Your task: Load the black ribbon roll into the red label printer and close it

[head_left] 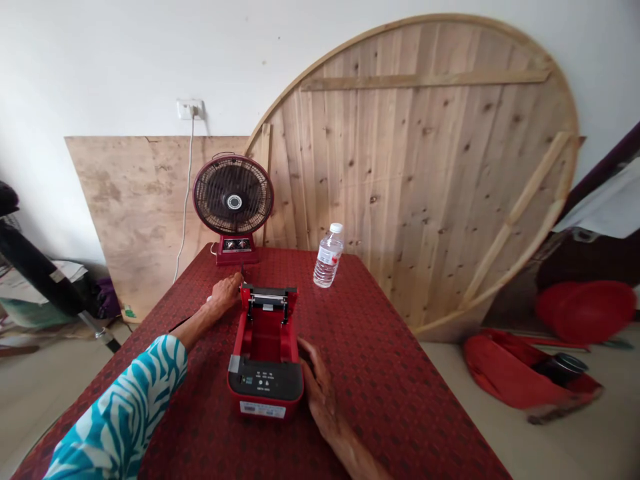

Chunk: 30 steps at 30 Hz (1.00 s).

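Observation:
A red label printer (266,340) with a black control panel stands on the table in front of me, its lid raised and its inner bay bare. My right hand (320,383) lies along the printer's right side, fingers stretched out and touching or nearly touching the casing. At the far left corner of the printer is my left hand (226,291), its fingers bent together. A small dark piece shows by those fingertips; what they hold, if anything, I cannot make out. Under the left forearm a dark cord is partly visible.
A red fan (233,203) stands at the table's far left, its cord near a wall socket (191,109). A water bottle (329,257) is right of it on the red-patterned table (380,373). Behind leans a round wooden tabletop (415,167). A red bag (505,373) lies on the floor.

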Each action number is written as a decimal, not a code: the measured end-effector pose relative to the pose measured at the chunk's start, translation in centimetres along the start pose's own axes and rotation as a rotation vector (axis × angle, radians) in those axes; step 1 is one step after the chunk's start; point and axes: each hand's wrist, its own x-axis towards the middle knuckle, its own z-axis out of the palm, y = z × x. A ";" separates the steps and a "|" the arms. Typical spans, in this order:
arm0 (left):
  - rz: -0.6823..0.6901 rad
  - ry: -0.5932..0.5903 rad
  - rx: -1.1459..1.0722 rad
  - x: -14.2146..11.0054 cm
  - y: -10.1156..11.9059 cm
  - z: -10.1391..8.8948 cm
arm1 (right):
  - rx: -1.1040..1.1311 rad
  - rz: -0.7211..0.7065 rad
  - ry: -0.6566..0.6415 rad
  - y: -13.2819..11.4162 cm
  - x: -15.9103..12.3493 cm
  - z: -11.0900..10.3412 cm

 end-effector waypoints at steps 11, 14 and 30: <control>0.046 0.165 -0.775 -2.4 -3.0 -3.9 | 0.036 -0.026 0.006 0.0 0.1 0.0; 0.056 0.110 -1.207 -5.3 -3.6 -5.0 | 0.053 -0.021 -0.004 -0.4 0.1 0.1; -0.003 -0.189 -1.656 -13.9 -1.2 -4.9 | 0.047 -0.025 -0.006 -0.7 -0.1 0.1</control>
